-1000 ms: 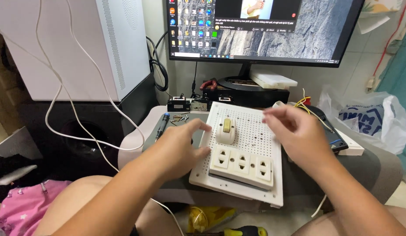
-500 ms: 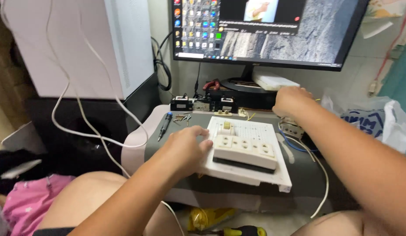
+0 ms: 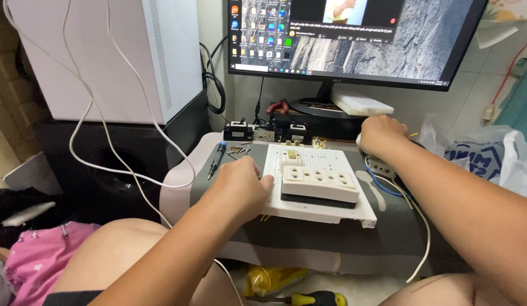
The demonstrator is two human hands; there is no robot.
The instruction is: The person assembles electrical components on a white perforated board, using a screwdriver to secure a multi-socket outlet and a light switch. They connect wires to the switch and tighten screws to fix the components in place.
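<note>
The left hand (image 3: 238, 184) gripped the left edge of the white perforated board (image 3: 314, 190) mid-table, likely stiff, light, best held by edges; the right hand (image 3: 379, 133) reached back, grip unclear

Even, soft indoor light; moderately bright overall. Monitor (image 3: 354, 39) glows, no blown-out glare. Dark shadow beneath the white computer case (image 3: 113, 56). Focus sharp at centre; forearms at lower edge slightly soft, wide-angle stretch at the borders.
</note>
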